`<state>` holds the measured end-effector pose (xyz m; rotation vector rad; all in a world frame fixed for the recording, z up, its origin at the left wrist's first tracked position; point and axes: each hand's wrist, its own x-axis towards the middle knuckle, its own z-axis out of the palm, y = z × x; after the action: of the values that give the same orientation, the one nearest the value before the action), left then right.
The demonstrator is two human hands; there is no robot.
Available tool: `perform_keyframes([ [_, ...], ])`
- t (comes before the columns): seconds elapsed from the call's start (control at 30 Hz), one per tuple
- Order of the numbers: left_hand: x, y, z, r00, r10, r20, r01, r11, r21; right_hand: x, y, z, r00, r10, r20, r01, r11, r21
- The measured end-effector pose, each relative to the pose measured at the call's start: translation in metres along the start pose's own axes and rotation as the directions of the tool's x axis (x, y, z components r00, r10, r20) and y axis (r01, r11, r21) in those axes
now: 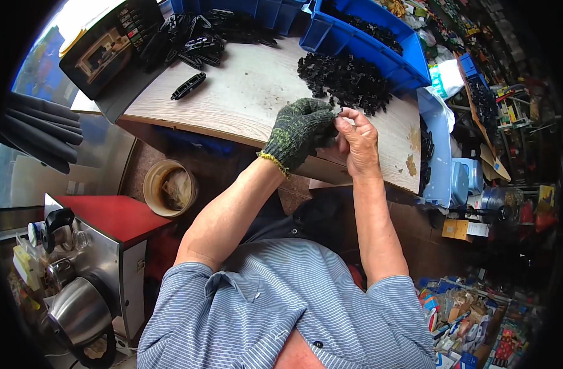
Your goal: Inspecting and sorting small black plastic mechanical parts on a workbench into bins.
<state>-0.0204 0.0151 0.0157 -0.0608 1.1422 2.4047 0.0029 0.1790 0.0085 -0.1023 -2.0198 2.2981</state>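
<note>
- The left hand (300,130), wearing a dark green knitted glove with a yellow cuff, is curling closed around a small black plastic part (338,114), most of which is lying hidden inside the fist
- The right hand (357,140), bare, is pinching the same part from the right, its thumb and fingers (354,114) closing on the bit that is showing between the two hands
- Both hands are touching each other and hovering over the near edge of the pale wooden table (244,92)
- A heap of black parts (346,79) is lying on the table just beyond the hands, near the fingertips
- A blue bin (411,64) holding more black pieces is sitting behind that heap, at the table's far right
- A second pile of long black pieces (195,37) is spreading across the far left of the table, with one slim black strip (188,86) lying alone, well apart from the hands
- A round tan bucket (169,187) is standing on the floor below the table, to the left of the gloved forearm
</note>
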Motion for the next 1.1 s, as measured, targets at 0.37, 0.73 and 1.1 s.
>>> perform_keyframes([
  [0.37, -0.002, -0.006, -0.003, 0.993, 0.113, 0.024, -0.116, 0.977, 0.181, -0.002, -0.002, 0.008, 0.999, 0.0, -0.045, 0.001, 1.0, 0.024],
  [0.73, -0.032, 0.096, -0.114, 0.478, 0.844, 0.244, 0.162, -0.358, 0.919, -0.004, 0.001, 0.0, 0.999, -0.024, 0.034, 0.02, 0.994, 0.107],
  [1.1, -0.014, 0.091, -0.127, 0.788, 0.609, -0.096, -0.357, 0.577, 0.734, -0.003, 0.003, -0.002, 0.999, -0.042, 0.003, 0.042, 0.993, 0.114],
])
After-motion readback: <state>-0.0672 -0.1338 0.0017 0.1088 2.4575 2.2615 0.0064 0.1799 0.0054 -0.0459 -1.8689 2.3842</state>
